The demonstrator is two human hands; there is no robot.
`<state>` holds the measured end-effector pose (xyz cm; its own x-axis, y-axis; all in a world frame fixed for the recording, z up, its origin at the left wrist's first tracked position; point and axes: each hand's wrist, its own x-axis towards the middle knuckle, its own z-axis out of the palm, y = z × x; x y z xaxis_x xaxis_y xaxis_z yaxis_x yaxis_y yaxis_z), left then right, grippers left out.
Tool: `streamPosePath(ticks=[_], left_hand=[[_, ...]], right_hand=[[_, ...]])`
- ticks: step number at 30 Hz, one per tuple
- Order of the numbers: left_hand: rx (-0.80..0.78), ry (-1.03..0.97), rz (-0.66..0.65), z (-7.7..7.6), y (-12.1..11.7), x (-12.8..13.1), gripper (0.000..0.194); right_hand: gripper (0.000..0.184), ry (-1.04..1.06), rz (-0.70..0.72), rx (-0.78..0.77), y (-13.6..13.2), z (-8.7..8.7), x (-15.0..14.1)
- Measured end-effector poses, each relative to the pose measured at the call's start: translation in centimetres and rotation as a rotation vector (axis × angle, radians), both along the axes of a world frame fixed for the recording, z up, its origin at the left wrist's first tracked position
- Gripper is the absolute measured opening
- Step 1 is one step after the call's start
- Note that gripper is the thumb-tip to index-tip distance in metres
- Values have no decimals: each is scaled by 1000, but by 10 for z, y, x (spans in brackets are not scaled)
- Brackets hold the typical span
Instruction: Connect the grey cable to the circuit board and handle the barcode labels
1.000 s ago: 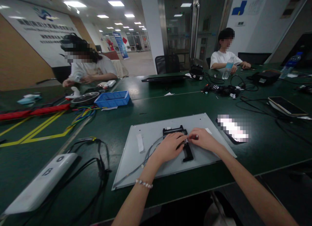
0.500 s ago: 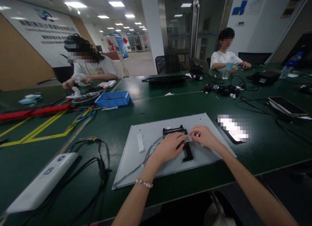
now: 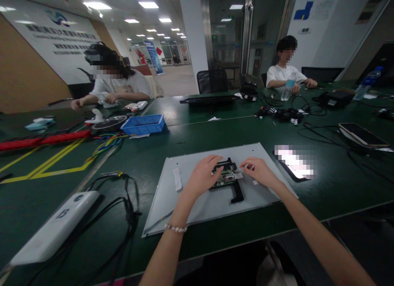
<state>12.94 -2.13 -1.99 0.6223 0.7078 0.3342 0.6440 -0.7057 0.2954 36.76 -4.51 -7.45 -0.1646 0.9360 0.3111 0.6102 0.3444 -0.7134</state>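
Observation:
A green circuit board [image 3: 227, 178] lies within a black plastic bracket [image 3: 237, 193] on a flat grey-white panel [image 3: 197, 212]. My left hand [image 3: 201, 177] rests over the board's left side, thumb and forefinger apart; its other fingers are partly hidden. At the board's right edge, my right hand [image 3: 260, 171] pinches a small pale strip that looks like tape [image 3: 238, 176], whose near end touches the board. Another white strip [image 3: 177, 179] is stuck to the panel's left part. A grey cable [image 3: 158, 222] runs from the panel's near left corner under my left wrist.
A lit phone [image 3: 294, 162] lies right of the panel. On the left are a white power bank-like box [image 3: 57, 226] and black cables [image 3: 127, 208]. Farther off stand a blue bin [image 3: 143, 125] and a dark flat screen [image 3: 211, 100]. Two people sit across the table.
My left hand has shifted left and slightly up, uncovering the circuit board. My right hand stays almost in place with the pale strip. The person at the left has moved an arm outward.

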Motion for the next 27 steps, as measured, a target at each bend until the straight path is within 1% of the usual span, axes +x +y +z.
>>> streamPosePath(ticks=[3, 5, 6, 8, 10, 12, 14, 17, 21, 24, 27], left_hand=[[43, -92, 207, 14, 13, -23, 29], [50, -121, 337, 16, 22, -45, 29], [44, -123, 389, 14, 26, -57, 29], [15, -93, 476, 5, 35, -83, 31], [-25, -58, 542, -9, 42, -107, 35], [-89, -19, 569, -23, 47, -125, 40], [-153, 1, 578, -33, 50, -137, 42], [-225, -17, 595, -41, 51, -143, 40], [-241, -74, 620, -40, 49, -138, 31], [-242, -133, 627, -32, 44, -134, 24], [-301, -283, 626, -17, 35, -130, 29]], right_hand=[[14, -25, -2, 13, 0, 0, 0], [14, -24, -3, 38, -1, 1, -1], [15, -22, -5, 51, -2, 2, -1], [16, -29, -12, 71, -4, 3, -3], [16, -59, -21, 88, -5, 4, -4], [16, -101, -28, 101, -6, 4, -6], [16, -132, -26, 99, -7, 3, -7], [17, -151, -17, 84, -7, 3, -7], [17, -156, -23, 83, -7, 4, -7], [18, -157, -29, 88, -7, 3, -6], [17, -150, -26, 91, -6, 1, -5]])
